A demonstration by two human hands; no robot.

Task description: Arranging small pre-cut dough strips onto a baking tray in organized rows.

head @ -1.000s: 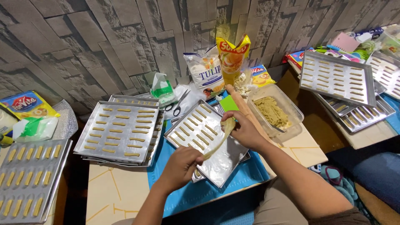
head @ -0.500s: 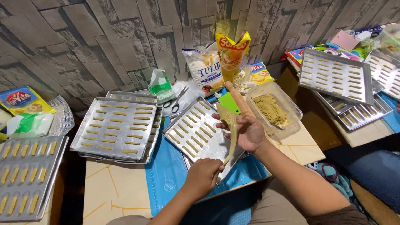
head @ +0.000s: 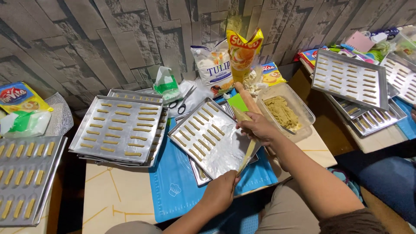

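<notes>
A long strip of yellowish dough (head: 248, 152) is stretched between my two hands over the near right corner of a foil-lined baking tray (head: 225, 152). My right hand (head: 256, 127) grips the strip's upper end. My left hand (head: 223, 191) pinches its lower end at the tray's near edge. The tray's far half carries rows of short dough sticks (head: 203, 131); its near part is bare foil. The tray rests on a blue silicone mat (head: 175, 184).
A clear tub of dough (head: 286, 113) and a wooden rolling pin (head: 247, 98) lie beside my right hand. Filled trays stand at left (head: 117, 128), far left (head: 24, 175) and right (head: 350, 79). Scissors (head: 184, 102), a flour bag (head: 213, 67) and an oil pouch (head: 242, 52) stand behind.
My left hand has slid toward me and to the right along the tray's edge, drawing the dough strip out longer. My right hand stays over the tray's right side.
</notes>
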